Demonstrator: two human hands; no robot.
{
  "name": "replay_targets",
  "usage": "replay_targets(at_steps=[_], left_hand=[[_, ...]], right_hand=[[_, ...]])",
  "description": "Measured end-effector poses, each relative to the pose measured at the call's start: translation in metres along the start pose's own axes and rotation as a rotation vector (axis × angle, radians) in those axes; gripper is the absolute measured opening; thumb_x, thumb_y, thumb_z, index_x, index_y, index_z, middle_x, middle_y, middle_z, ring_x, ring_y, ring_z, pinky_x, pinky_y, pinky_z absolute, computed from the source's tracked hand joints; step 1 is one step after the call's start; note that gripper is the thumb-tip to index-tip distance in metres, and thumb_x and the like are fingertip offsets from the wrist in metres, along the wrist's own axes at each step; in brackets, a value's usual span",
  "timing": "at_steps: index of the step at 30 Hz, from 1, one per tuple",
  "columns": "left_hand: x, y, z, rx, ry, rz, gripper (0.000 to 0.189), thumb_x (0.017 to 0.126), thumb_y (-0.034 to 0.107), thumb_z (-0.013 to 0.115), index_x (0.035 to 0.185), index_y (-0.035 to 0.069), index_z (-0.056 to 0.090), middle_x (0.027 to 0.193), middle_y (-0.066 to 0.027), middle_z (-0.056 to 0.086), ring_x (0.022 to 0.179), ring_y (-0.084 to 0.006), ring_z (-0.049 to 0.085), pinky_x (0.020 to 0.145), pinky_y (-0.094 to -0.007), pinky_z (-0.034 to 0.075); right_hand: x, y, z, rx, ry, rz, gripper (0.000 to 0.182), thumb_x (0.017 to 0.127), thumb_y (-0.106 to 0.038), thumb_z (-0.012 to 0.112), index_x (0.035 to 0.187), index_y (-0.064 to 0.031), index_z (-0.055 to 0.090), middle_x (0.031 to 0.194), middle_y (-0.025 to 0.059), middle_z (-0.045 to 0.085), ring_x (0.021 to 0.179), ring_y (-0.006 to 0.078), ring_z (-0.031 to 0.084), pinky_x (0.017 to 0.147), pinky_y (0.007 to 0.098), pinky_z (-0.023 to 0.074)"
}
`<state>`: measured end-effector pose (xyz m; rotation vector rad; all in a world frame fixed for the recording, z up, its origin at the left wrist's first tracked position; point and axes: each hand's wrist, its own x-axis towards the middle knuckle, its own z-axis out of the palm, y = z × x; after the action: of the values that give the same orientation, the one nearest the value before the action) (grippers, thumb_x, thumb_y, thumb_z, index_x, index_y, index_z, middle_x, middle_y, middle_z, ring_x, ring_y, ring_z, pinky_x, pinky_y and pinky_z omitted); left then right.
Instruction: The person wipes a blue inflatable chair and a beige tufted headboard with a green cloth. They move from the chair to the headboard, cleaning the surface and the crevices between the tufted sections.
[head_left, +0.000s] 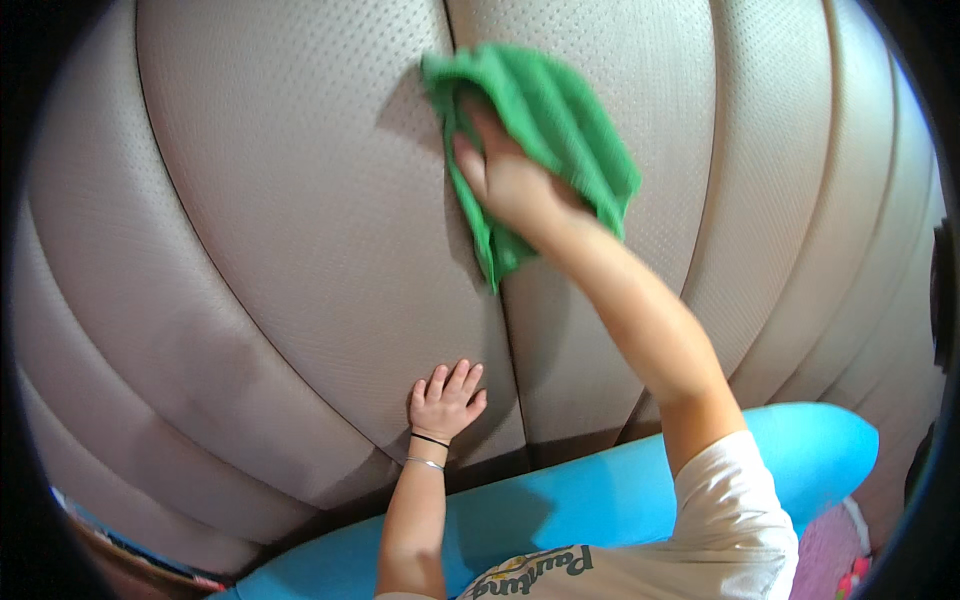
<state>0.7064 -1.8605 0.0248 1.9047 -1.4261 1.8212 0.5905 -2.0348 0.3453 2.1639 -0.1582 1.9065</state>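
A green cloth (570, 127), blurred by motion, lies bunched around my right hand (506, 176), which presses it to a padded beige wall (315, 225). The cloth spans a dark vertical seam between two panels, and it hides most of my fingertips. Lower down, my left hand (442, 405) rests flat on the same padding with its fingers spread, just left of that seam. A black band and a thin silver bracelet circle the left wrist. The wall covering has a fine dimpled texture.
A long blue padded cushion (585, 495) runs along the foot of the wall, between it and my body. More upholstered panels (772, 187) continue to the right. Pink flooring (829, 536) shows at the lower right, with a small red-pink object (853, 576) on it.
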Motion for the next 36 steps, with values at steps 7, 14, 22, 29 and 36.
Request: replay_targets(at_steps=[7, 14, 22, 29, 36], left_hand=[[-0.013, -0.001, 0.015, -0.02, -0.069, -0.075, 0.061, 0.09, 0.048, 0.051, 0.147, 0.028, 0.043, 0.16, 0.0038, 0.025, 0.149, -0.0252, 0.017, 0.117, -0.0533, 0.015], [-0.012, 0.006, 0.015, -0.068, -0.194, -0.243, 0.06, 0.085, 0.038, 0.063, 0.141, 0.023, 0.048, 0.158, 0.0012, 0.028, 0.146, -0.0312, 0.022, 0.111, -0.0616, 0.024], [0.07, 0.068, -0.019, -0.17, -0.103, -0.475, 0.069, 0.088, 0.035, 0.063, 0.143, 0.003, 0.038, 0.149, -0.027, 0.029, 0.139, -0.0529, 0.021, 0.109, -0.0661, 0.022], [0.164, 0.097, 0.0, -0.395, 0.019, -0.367, 0.07, 0.089, 0.034, 0.06, 0.147, 0.006, 0.032, 0.151, -0.032, 0.021, 0.137, -0.0537, 0.023, 0.108, -0.0658, 0.025], [0.172, 0.11, 0.014, -0.335, 0.018, -0.391, 0.072, 0.092, 0.034, 0.055, 0.153, 0.011, 0.025, 0.156, -0.0347, 0.005, 0.14, -0.059, 0.009, 0.109, -0.0694, 0.018]], right_hand=[[-0.192, 0.004, 0.006, 0.269, -0.441, -0.111, 0.033, 0.084, -0.027, 0.064, 0.115, -0.0169, 0.064, 0.114, 0.0124, 0.065, 0.102, 0.0333, 0.061, 0.091, 0.0487, 0.0455], [-0.329, 0.052, -0.035, 0.442, -0.829, -0.182, 0.062, 0.08, -0.03, 0.07, 0.136, -0.0109, 0.052, 0.124, 0.0139, 0.059, 0.112, 0.0328, 0.057, 0.099, 0.0446, 0.0456], [-0.147, 0.114, -0.053, 0.235, -0.357, -0.17, 0.042, 0.082, -0.037, 0.068, 0.117, -0.0162, 0.067, 0.12, 0.0114, 0.064, 0.113, 0.0332, 0.058, 0.1, 0.0502, 0.0418], [-0.052, 0.149, -0.061, 0.139, -0.072, 0.143, 0.069, 0.085, -0.054, 0.065, 0.131, -0.0032, 0.055, 0.118, 0.0248, 0.062, 0.108, 0.0446, 0.059, 0.096, 0.0469, 0.0462], [-0.227, 0.122, -0.06, 0.304, -0.26, 0.127, 0.038, 0.083, -0.036, 0.068, 0.112, -0.0124, 0.068, 0.115, 0.0156, 0.065, 0.108, 0.0381, 0.059, 0.098, 0.0515, 0.0422]])
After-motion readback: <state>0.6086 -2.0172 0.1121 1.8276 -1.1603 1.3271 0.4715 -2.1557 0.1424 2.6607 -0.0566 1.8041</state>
